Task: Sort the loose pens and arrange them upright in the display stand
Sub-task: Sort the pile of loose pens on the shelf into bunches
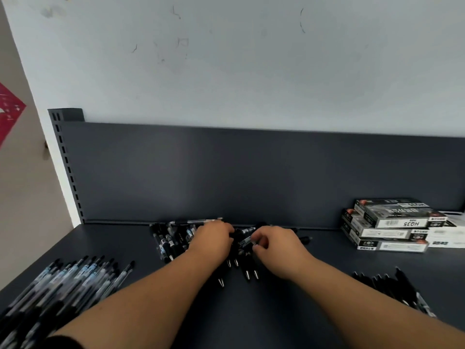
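**On the dark shelf: my two hands in the heap of pens**

Nearest to me on the shelf (276, 311), two groups of pens lie well apart. At my left is a wide bundle of clear pens (63, 290) with dark caps, all lying in nearly the same direction. At my right is a smaller row of black pens (392, 288). My two forearms reach forward between these groups.

Further on, in the middle, is the loose heap (168, 241) of mixed pens, close before the back panel (251, 172). Some metal tips stick out towards me from under my hands. My left hand (214, 239) lies palm down on the heap with its fingers curled over dark pens. I cannot tell whether it grasps one. My right hand (274, 248) is just beside it. Its thumb and fingers are closed in a pinch on one pen (245, 240) with a clear barrel, which lies slanted between the two hands.

Further right, against the back panel, stands a stack of flat boxes (387, 230). One label reads "HQ35", upside down to me. A slotted post (66, 159) stands at the left end of the panel. Above is a pale wall (251, 59) with some marks, and a red paper (10, 109) hangs at the far left.
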Motion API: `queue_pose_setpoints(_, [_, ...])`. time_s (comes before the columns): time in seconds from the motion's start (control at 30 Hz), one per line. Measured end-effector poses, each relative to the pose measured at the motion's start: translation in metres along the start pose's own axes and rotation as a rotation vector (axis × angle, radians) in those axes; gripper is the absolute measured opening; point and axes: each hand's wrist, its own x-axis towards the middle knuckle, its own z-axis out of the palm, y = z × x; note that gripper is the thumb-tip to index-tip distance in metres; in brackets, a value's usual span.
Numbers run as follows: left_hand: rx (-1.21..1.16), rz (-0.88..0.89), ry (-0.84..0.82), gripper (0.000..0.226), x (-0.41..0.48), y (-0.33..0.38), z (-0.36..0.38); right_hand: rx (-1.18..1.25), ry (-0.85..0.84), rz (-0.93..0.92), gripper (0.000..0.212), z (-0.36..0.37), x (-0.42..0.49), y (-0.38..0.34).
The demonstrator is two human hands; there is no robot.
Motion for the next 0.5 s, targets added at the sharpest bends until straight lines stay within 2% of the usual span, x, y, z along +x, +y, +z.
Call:
queue_pose_setpoints(0.07, [-0.053, -0.053, 0.009, 0.022, 0.002, -0.001, 0.000, 0.059, -0.005, 0.040, 0.025, 0.000, 0.003, 0.003])
queue_pose_setpoints(0.17, [-0.195, -0.134, 0.130, 0.020, -0.004, -0.002, -0.009, 0.246, 0.003, 0.168, 0.015, -0.003, 0.008, 0.003])
queue_pose_setpoints(0.27, [-0.396, -0.164, 0.207, 0.020, -0.015, 0.007, -0.022, 0.697, -0.020, 0.344, 0.024, -0.009, 0.010, -0.003])
queue_pose_setpoints(0.37, [-0.503, -0.117, 0.101, 0.016, -0.024, 0.023, -0.024, 0.971, -0.029, 0.440, 0.027, -0.018, 0.014, -0.006])
queue_pose_setpoints(0.5, [-0.658, -0.085, -0.068, 0.011, -0.024, 0.040, -0.024, 1.079, -0.010, 0.453, 0.017, -0.028, 0.017, 0.004])
